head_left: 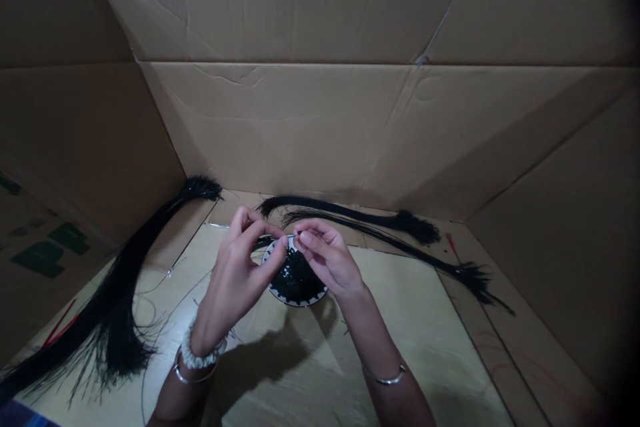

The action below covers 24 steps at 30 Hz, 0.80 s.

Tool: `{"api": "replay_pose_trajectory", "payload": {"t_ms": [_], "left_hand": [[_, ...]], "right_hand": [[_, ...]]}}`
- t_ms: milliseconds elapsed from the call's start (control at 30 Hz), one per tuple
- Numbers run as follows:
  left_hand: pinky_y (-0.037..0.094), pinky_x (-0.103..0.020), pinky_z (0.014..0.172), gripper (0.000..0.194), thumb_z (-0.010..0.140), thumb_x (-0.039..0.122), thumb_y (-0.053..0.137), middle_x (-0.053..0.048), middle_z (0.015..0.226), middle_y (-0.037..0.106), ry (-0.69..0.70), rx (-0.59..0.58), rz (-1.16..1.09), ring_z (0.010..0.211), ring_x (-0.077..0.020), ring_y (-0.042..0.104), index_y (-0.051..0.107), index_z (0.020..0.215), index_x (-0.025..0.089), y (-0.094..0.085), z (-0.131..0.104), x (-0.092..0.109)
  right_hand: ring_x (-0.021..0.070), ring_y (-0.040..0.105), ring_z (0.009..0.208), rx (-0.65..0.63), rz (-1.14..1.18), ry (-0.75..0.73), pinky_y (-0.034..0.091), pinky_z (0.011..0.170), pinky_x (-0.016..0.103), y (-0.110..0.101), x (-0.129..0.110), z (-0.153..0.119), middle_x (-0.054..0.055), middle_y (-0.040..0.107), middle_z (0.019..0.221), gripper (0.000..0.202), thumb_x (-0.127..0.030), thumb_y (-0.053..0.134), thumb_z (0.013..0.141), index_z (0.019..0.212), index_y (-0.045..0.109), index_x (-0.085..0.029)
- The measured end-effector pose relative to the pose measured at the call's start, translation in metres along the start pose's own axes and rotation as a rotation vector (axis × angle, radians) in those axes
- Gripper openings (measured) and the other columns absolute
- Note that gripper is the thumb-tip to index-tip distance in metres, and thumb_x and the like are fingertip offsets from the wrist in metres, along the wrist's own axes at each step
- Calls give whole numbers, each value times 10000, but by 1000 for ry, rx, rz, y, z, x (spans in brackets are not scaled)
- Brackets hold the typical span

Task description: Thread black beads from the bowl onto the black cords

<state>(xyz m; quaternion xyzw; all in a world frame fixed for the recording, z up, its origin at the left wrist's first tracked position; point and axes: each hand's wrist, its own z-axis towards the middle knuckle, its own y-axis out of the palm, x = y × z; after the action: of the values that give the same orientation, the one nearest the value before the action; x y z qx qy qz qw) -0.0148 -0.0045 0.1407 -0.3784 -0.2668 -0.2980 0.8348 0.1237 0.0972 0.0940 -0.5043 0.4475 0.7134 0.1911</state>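
Note:
My left hand (240,267) and my right hand (327,257) are raised close together over a small bowl. Thumb and forefinger of the left hand are pinched together on what looks like a thin black strand (265,240). The right fingertips pinch a tiny dark piece (299,233), too small to make out clearly. Beneath the hands, the round bowl (323,294) has a white rim with a dark pattern. Many small, shiny black bits (297,273), bead-like in look, fill it. Its far side is partly hidden by my fingers.
A long, thick bundle of black strands (135,253) lies along the left side, fanning out at its ends. Two thinner black bundles (340,205) (420,255) lie behind the bowl. Cardboard walls (300,127) enclose the pale board (400,320) at the back and sides.

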Motion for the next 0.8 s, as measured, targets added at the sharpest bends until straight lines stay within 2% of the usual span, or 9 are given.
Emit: {"api": "replay_pose_trajectory", "payload": {"t_ms": [133,333,633,800], "left_hand": [[439,-308,720,43,936,220,645,-16,915,494,8,-2,10,820,-159,500,675,905,219,0,-1,1],[434,-296,705,58,939,206,638,-11,903,486,2,-3,9,808,-154,495,678,901,221,-1,0,2],[449,-312,711,49,936,221,643,-19,903,506,14,2,17,798,-165,501,679,902,223,-1,-1,0],[455,-318,723,51,938,217,639,-23,910,508,10,0,10,801,-167,503,677,904,221,-1,-2,0]], "right_hand": [[178,635,795,-11,24,-6,545,824,332,0,0,-1,13,696,851,224,-334,872,661,805,722,-251],[139,624,760,-20,65,-20,527,755,280,2,-1,-2,-15,708,834,218,-304,898,635,773,738,-248],[133,625,775,-29,53,-28,520,777,278,3,-3,-4,-10,710,848,174,-265,881,654,770,753,-246],[161,628,796,-16,-14,-49,537,793,322,2,-2,-4,2,700,870,186,-306,863,677,792,730,-246]]}}
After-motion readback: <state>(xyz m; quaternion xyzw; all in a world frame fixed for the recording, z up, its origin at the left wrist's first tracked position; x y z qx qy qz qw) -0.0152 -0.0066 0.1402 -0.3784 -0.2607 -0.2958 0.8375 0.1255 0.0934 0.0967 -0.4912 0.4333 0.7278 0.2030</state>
